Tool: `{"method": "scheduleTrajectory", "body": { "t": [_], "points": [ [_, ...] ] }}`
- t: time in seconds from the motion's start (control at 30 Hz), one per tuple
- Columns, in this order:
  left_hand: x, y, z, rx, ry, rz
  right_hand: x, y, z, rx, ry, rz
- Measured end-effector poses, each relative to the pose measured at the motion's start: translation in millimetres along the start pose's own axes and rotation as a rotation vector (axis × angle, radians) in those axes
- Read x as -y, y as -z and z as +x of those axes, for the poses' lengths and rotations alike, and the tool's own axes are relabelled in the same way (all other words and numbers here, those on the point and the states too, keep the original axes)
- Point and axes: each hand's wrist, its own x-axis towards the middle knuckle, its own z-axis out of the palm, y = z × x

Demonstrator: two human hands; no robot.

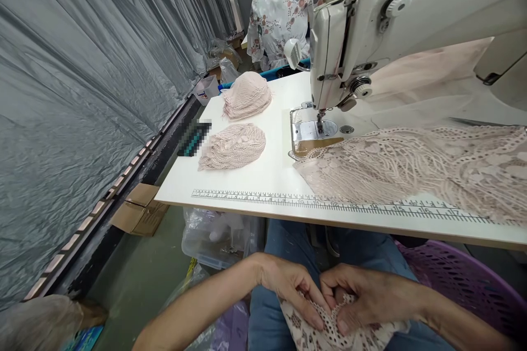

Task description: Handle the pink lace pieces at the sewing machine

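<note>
Over my lap, below the table edge, both hands grip a piece of beige lace fabric (325,334). My left hand (294,290) pinches its upper edge between thumb and fingers. Close beside it, my right hand (362,296) is closed on the same edge, with its fingers curled and partly hidden. The lower part of the lace drapes over my jeans and runs out of view. Above on the table, a long strip of beige lace (403,167) lies in front of the sewing machine (329,60), apart from my hands.
The white table (280,175) has a printed ruler along its front edge. Two lace stacks, a rear one (247,95) and a nearer one (234,146), lie at left. A purple basket (461,285) stands right of my legs, a plastic bin (222,236) under the table. Another person (284,16) sits ahead.
</note>
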Motion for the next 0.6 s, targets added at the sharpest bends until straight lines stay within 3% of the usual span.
{"method": "scheduleTrajectory", "body": {
  "t": [0.6],
  "points": [
    [3.8, 0.7, -0.3, -0.016, -0.017, 0.03, -1.8, 3.3, 0.3, -0.005, 0.022, -0.037]
  ]
}}
